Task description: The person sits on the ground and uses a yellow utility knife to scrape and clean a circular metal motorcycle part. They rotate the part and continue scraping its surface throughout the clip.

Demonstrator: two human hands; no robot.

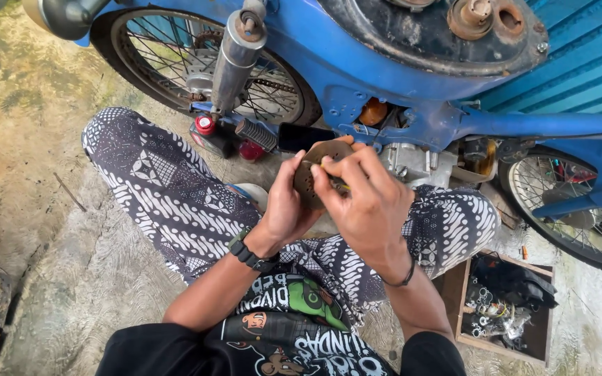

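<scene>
my left hand (288, 209) grips a round brown perforated disc (313, 170) by its edge, held up just in front of the blue motorbike (384, 69). my right hand (367, 202) pinches a small yellowish tool (341, 186) against the disc's face. right of the motorbike's engine (412, 163), a wooden box of parts (506, 306) sits on the concrete floor (50, 230).

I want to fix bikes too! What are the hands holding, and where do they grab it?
The left hand grips a round brown metal disc by its edge. The right hand pinches a small tool against it.

Both hands raised together — left hand (288, 203), right hand (367, 202) — fingers curled.
</scene>
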